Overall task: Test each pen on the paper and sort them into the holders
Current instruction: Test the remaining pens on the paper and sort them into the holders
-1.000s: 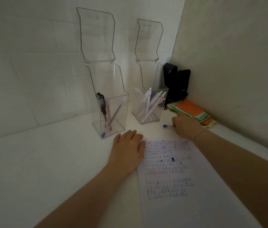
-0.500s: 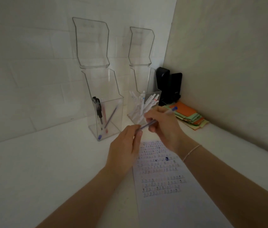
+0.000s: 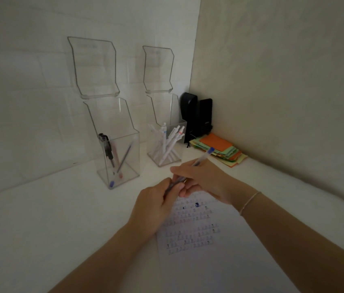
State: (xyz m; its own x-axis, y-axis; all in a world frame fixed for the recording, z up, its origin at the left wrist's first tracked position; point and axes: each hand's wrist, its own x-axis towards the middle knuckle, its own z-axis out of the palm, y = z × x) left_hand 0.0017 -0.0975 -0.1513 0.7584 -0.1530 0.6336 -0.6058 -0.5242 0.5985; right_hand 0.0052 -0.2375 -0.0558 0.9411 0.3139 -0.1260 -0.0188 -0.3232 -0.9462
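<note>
One pen, two hands, held above the top of the paper.

Blue-capped pen [image 3: 196, 163] slants up to the right over the test sheet [image 3: 196, 229]; right hand [image 3: 204, 178] grips its middle, left hand [image 3: 156, 204] pinches its lower end. Sheet carries rows of small marks. Two clear holders behind: left holder [image 3: 118, 159] with about three pens, one black-clipped; right holder [image 3: 166, 144] with a bunch of white pens, count unclear. One stack of coloured paper slips [image 3: 219, 151] and two black objects [image 3: 196, 117] in the corner. One thin bracelet [image 3: 249, 203] on the right wrist.
</note>
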